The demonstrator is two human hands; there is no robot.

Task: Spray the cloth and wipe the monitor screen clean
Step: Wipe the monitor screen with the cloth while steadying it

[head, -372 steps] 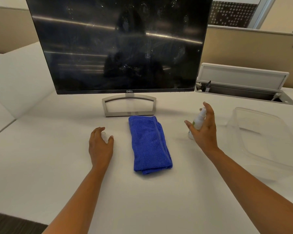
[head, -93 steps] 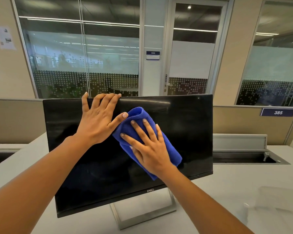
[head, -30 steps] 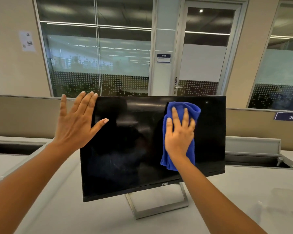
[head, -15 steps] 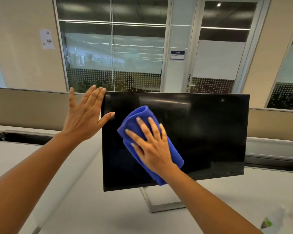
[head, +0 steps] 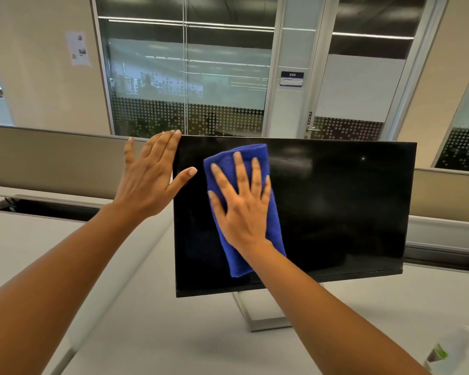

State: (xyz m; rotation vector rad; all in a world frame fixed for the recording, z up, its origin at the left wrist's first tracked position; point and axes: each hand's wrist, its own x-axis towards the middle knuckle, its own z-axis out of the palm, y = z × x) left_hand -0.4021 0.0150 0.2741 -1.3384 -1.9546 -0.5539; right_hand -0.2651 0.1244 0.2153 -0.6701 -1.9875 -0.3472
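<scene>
Both forearms are bare and reach up and forward from the lower corners of the view. The left hand [head: 149, 180] is raised with its back to the camera. Its fingers [head: 160, 150] are straight, close together and pointing up, and its thumb [head: 184, 177] is spread out to the right across the left edge of the monitor [head: 336, 207]. Whether this hand touches the monitor cannot be told. The right hand [head: 243, 207] lies flat on the cloth [head: 274, 228] with its fingers [head: 238, 169] straight and fanned apart, pointing up, and its wrist straight in line with the forearm.
</scene>
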